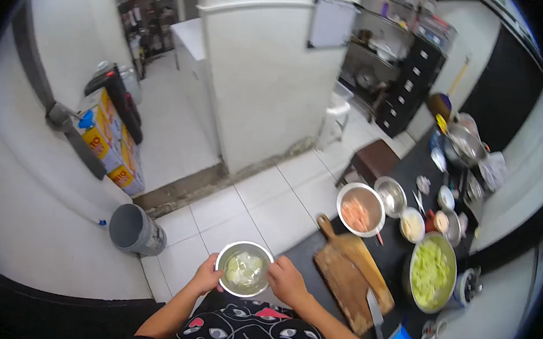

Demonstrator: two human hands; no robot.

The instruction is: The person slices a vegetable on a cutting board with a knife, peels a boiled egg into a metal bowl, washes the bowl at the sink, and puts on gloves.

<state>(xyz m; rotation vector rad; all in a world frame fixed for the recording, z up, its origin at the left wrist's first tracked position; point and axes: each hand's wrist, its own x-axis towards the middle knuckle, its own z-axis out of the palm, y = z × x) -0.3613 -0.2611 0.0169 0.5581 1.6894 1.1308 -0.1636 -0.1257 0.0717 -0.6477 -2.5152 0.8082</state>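
Note:
A round metal bowl [220,275] is held up in front of my body, above the floor. Pale, whitish-green pieces [244,268] lie in it in what looks like clear liquid. My left hand [207,273] grips the bowl's left rim, with the thumb near the edge. At the opposite rim my right hand [287,280] is closed, fingers curled against the bowl's edge. To the right, on the dark counter, lies a wooden cutting board [340,272] with a knife [375,312] across its edge, apart from both hands.
Along the dark counter [394,260] stand a bowl of pinkish meat [355,214], a large bowl of chopped green vegetable [431,273] and several smaller bowls. A brown stool [373,161] stands behind it. On the left floor are a grey bucket [135,229] and yellow cartons [111,145].

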